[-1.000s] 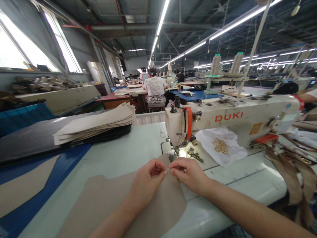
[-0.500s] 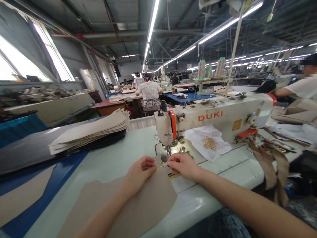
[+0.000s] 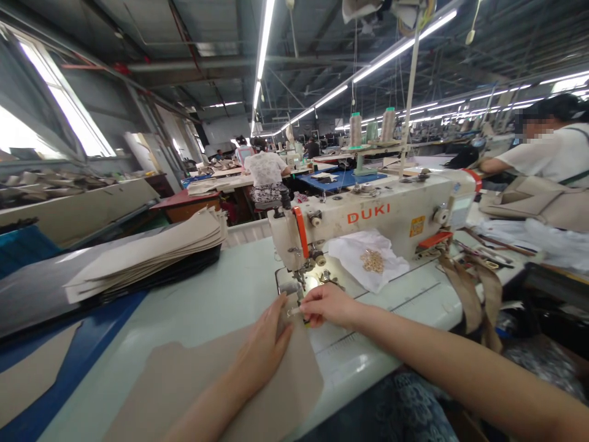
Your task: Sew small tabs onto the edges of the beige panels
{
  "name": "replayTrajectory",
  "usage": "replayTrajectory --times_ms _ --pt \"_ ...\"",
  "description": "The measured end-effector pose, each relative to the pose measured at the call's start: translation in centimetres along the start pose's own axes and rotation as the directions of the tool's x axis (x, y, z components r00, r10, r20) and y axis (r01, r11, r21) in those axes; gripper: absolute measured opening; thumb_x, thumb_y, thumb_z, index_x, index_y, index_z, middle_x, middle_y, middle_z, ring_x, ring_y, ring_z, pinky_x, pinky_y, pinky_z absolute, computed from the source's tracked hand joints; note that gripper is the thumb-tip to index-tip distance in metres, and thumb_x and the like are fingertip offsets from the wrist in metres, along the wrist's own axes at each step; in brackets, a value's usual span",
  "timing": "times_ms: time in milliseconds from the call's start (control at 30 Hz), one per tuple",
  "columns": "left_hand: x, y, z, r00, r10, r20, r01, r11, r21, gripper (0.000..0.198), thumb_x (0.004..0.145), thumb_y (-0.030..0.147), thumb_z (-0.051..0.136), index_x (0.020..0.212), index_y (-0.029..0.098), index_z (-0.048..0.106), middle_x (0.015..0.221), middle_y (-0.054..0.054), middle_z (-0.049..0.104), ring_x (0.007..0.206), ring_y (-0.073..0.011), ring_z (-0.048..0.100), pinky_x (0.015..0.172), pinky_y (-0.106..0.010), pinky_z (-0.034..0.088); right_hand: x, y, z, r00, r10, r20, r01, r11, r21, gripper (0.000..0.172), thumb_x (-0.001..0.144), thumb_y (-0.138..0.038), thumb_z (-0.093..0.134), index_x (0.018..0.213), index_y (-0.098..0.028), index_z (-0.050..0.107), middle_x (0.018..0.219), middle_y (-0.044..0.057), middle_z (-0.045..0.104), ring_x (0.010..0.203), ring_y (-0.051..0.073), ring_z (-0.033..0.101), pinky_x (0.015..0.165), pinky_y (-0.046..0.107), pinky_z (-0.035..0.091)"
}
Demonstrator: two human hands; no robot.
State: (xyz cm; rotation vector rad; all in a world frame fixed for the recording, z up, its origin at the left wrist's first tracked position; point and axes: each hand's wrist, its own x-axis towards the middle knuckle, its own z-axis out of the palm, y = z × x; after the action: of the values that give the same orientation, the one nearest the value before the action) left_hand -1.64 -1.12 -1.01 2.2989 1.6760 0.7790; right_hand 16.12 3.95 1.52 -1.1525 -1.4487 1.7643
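Observation:
A beige panel (image 3: 294, 362), of leather or thick cloth, lies on the pale green sewing table with its upper edge near the needle. My left hand (image 3: 264, 344) rests flat on this panel, fingers stretched towards the machine. Just right of those fingertips, my right hand (image 3: 324, 305) pinches a small light strip (image 3: 295, 311) with what looks like a metal ring at its end, over the panel's edge. Right above both hands is the needle and presser foot area of the sewing machine (image 3: 368, 215). My right fingertips partly hide the strip.
Behind my right hand, a white cloth (image 3: 343, 248) holds a heap of small gold rings (image 3: 372, 261). A stack of beige panels (image 3: 151, 252) lies at the left. Brown straps (image 3: 472, 288) hang over the right edge. A co-worker (image 3: 552, 141) sits at the right.
My left hand has flattened, its fingers straightening along the panel. The right hand still pinches the small strip, now lower and nearer my left fingers. The whole view has shifted slightly.

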Motion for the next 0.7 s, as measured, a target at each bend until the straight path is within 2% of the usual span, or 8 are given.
replayTrajectory --times_ms 133,233,333,467,700 --pt "0.1 0.7 -0.9 1.0 -0.009 -0.011 0.008 0.998 -0.064 0.043 0.082 0.032 0.049 0.123 0.019 0.049 0.123 -0.012 0.06 0.113 -0.026 0.056 0.097 -0.043 0.043 0.0 -0.3 0.0 0.999 0.038 0.014 -0.038 0.999 -0.003 0.015 0.072 -0.01 0.062 0.059 -0.015 0.056 0.046 -0.006 0.057 0.04 0.006 0.052 0.043 0.015 0.041" --pt "0.3 1.7 -1.8 0.999 -0.008 -0.05 0.001 0.993 -0.121 0.029 0.081 0.035 0.051 0.105 0.022 0.061 0.108 -0.008 0.067 0.101 -0.0241 0.061 0.093 -0.038 0.046 0.1 -0.6 0.2 0.998 0.055 0.012 -0.055 0.998 -0.016 0.017 0.072 -0.007 0.06 0.058 -0.015 0.056 0.045 -0.006 0.056 0.039 0.006 0.051 0.043 0.015 0.041" --pt "0.6 2.3 -2.2 0.997 -0.035 -0.062 0.023 0.981 -0.19 0.021 0.079 0.035 0.052 0.09 0.023 0.065 0.094 -0.004 0.07 0.089 -0.022 0.064 0.085 -0.034 0.049 0.1 -0.8 0.6 0.998 0.063 0.002 -0.062 0.997 -0.036 0.02 0.072 -0.003 0.057 0.057 -0.015 0.056 0.043 -0.006 0.055 0.038 0.006 0.05 0.042 0.015 0.041" --pt "0.9 2.2 -1.9 0.994 -0.104 -0.026 0.092 0.953 -0.288 0.019 0.077 0.033 0.053 0.084 0.023 0.067 0.082 -0.001 0.071 0.077 -0.0196 0.065 0.076 -0.03 0.051 0.2 -0.6 0.9 0.998 0.063 -0.002 -0.063 0.996 -0.055 0.019 0.072 -0.003 0.057 0.058 -0.015 0.056 0.044 -0.007 0.055 0.038 0.006 0.051 0.042 0.015 0.041" --pt "1.0 1.9 -1.9 0.984 -0.18 0.003 0.167 0.906 -0.39 0.017 0.071 0.03 0.056 0.081 0.022 0.067 0.077 0.0 0.072 0.071 -0.0189 0.065 0.071 -0.029 0.051 0.4 -0.1 0.9 0.998 0.062 -0.003 -0.062 0.996 -0.068 0.018 0.072 -0.004 0.056 0.059 -0.016 0.056 0.043 -0.007 0.055 0.038 0.006 0.051 0.042 0.014 0.041"
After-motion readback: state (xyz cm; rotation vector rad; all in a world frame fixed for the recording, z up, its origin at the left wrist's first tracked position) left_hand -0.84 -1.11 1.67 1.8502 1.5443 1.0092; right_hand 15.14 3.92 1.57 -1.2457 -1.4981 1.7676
